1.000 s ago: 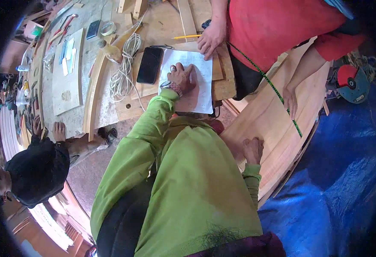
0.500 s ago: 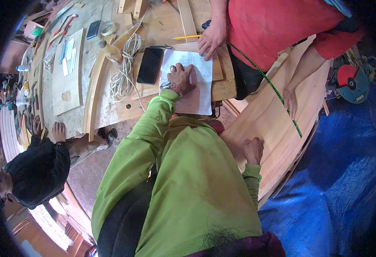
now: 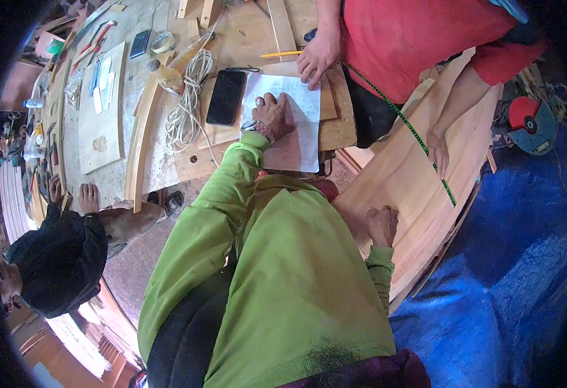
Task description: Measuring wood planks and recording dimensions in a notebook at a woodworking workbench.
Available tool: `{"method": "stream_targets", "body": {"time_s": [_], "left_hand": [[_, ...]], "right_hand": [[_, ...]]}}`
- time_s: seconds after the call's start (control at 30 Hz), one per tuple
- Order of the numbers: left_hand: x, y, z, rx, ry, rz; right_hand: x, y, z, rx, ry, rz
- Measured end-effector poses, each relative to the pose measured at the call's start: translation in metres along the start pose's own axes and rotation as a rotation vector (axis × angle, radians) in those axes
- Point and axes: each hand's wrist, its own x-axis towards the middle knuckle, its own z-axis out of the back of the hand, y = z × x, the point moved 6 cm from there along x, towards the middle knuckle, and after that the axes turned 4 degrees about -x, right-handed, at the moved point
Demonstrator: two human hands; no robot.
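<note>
My left hand (image 3: 272,116) rests on a white sheet of paper (image 3: 296,152) with handwriting, its fingers apart and holding nothing. Beside the paper's left edge lies a black smartphone (image 3: 226,97). My right hand (image 3: 382,226) is curled into a fist on a wide wooden board (image 3: 419,187) at the right. A co-worker in red has one hand (image 3: 319,59) on the paper's upper edge, next to a yellow pencil (image 3: 281,54). Their other hand (image 3: 437,152) holds down a green tape measure (image 3: 407,125) stretched across the board.
Bundled white cord (image 3: 192,97), a glue bottle (image 3: 167,77), a roll of tape (image 3: 163,43) and a curved wood strip (image 3: 142,136) lie on the workbench. A circular cutting tool (image 3: 532,126) sits near a blue tarp (image 3: 516,246). Another person in black (image 3: 57,258) is at the left.
My left hand's fingers have shifted slightly on the paper. The person in black at the left has moved a little. My right hand and the tape measure stay in place.
</note>
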Motion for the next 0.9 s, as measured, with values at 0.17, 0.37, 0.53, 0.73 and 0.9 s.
{"method": "stream_targets", "body": {"time_s": [0.17,0.37,0.53,0.73,0.9], "left_hand": [[-0.005,0.001,0.000,-0.006,-0.043,-0.095],[-0.017,0.003,0.000,-0.057,-0.074,-0.220],[-0.027,0.008,0.001,-0.119,-0.037,-0.291],[-0.046,0.018,0.003,-0.099,-0.065,-0.369],[-0.067,0.026,0.000,0.059,-0.137,-0.350]], "right_hand": [[0.006,-0.003,-0.009,-0.022,0.117,0.049],[0.002,-0.001,-0.002,0.031,-0.027,0.052],[0.002,-0.003,-0.003,0.011,0.017,-0.002],[0.000,0.002,0.005,0.026,0.029,0.014],[0.001,-0.003,-0.001,0.002,0.030,-0.007]]}}
